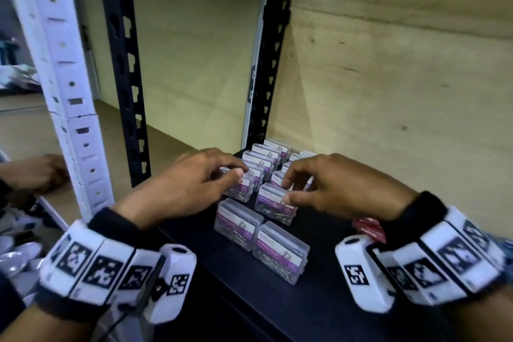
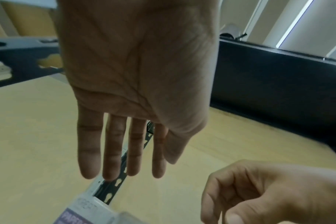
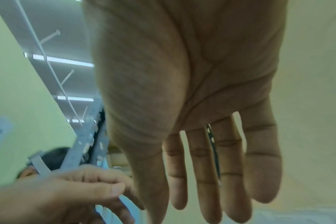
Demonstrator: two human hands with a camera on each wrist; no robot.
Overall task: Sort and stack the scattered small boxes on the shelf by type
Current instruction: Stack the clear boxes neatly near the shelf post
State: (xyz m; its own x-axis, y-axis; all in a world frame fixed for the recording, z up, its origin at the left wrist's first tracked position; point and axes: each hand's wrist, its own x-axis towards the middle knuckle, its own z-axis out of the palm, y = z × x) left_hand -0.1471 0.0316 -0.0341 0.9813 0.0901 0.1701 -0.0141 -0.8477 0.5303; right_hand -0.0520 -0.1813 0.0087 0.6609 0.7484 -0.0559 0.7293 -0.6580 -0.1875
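Observation:
Several clear paper clip boxes with purple labels stand in two rows on the black shelf (image 1: 319, 300). My left hand (image 1: 240, 172) pinches the top of one box (image 1: 243, 191) in the left row with thumb and forefinger. My right hand (image 1: 287, 191) pinches a box (image 1: 270, 203) in the right row, thumb in front and forefinger behind. Two more boxes (image 1: 238, 225) (image 1: 280, 255) stand nearest me, untouched. In the right wrist view the left hand (image 3: 113, 189) pinches a clear edge. The left wrist view shows the right hand (image 2: 259, 197) curled and a box (image 2: 86, 212) below.
A small red box (image 1: 369, 228) lies on the shelf under my right wrist. A black slotted upright (image 1: 125, 78) and a white one (image 1: 63, 78) stand at the left. A plywood panel (image 1: 402, 64) closes the back. Another person's hand (image 1: 39, 172) shows at the far left.

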